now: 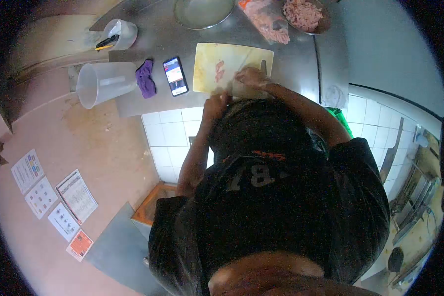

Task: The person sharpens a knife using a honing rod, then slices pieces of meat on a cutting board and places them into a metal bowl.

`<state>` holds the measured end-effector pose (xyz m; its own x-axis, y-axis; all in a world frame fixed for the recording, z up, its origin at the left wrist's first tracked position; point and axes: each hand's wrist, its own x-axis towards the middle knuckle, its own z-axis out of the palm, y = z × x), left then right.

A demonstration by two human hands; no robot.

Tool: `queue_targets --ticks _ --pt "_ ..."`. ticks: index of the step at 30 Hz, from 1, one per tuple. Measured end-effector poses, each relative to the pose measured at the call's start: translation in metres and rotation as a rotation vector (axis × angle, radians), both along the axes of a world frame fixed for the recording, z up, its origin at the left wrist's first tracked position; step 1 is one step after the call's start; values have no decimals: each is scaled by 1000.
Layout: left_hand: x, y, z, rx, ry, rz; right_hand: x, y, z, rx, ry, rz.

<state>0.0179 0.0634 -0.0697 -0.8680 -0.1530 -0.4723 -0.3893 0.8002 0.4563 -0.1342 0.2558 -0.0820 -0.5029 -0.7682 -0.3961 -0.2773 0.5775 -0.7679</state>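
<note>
A pale cutting board (232, 52) lies on the metal counter, with small pieces of pinkish raw meat (219, 71) left of its middle. My right hand (253, 78) is over the board's right half, fingers curled together; what they hold is blurred. A dark handle (263, 66), like a knife's, shows just beyond that hand; I cannot tell whether the two touch. At the board's near edge is my left hand (216, 105), its fingers drawn together. Whatever is between them is too small and blurred to make out.
Left of the board are a phone (175, 76), a purple cloth (145, 79), a clear plastic jug (103, 84) and a smaller tub (123, 34). Behind it stand a round metal bowl (203, 24), a plastic bag of meat (265, 22) and a bowl of cut meat (303, 15).
</note>
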Motion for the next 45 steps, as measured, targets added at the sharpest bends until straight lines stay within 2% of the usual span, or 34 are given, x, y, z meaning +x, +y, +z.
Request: queue_targets --ticks 1,2,4,6,9,11,13,15,18,19,21,22,24,25,27,30,33,36,37,38,39,42,43,45 --pt "10 -5 -18 -8 92 -103 1 2 -12 7 125 5" --pt "14 -12 -20 -10 91 -101 3 7 -31 15 249 9" --pt "22 -24 -12 -266 280 -304 8 18 -55 38 494 9" --pt "18 -15 8 -105 249 -58 13 20 -59 49 608 14" --pt "13 -5 -2 60 108 83 7 7 -18 203 405 153" --pt "20 -11 -46 0 128 10 13 4 -21 257 400 82" --pt "10 -6 -28 -56 148 -68 16 4 -17 273 386 57" --pt "-2 2 8 -30 -4 74 15 7 -16 276 372 52" --pt "6 -7 -9 -74 82 -4 4 10 -37 308 316 120" --pt "3 -6 -4 -89 113 -30 4 15 -45 74 235 91" --pt "-1 2 8 -66 62 -23 9 19 -52 -160 149 67" --pt "-4 6 13 -59 45 -18 13 17 -24 4 321 114" --pt "-24 16 15 -47 -128 189 11 13 -11 169 497 157" --pt "-30 11 -22 -12 88 82 11 13 -21 114 515 207" --pt "-54 12 -66 20 291 -8 23 12 -24 51 521 276" --pt "-100 26 -51 -47 153 -221 41 10 4 -13 368 257" --pt "-86 28 -31 -23 123 -220 31 14 15 -46 283 239" --pt "-39 22 13 -46 299 0 19 5 -48 -239 -98 39" --pt "-43 24 61 13 225 16 15 2 -67 -303 -223 -33" --pt "-43 21 73 43 185 23 15 0 -74 -365 -352 -103" --pt "-43 18 82 71 145 31 15 -1 -69 -367 -355 -106" --pt "-23 0 31 -27 -122 112 6 -7 -51 -186 -433 -120" --pt "-8 -7 6 -29 -69 -46 6 -11 -51 -4 -178 -115" --pt "4 -7 4 -284 110 -410 11 -12 -59 175 73 -105"
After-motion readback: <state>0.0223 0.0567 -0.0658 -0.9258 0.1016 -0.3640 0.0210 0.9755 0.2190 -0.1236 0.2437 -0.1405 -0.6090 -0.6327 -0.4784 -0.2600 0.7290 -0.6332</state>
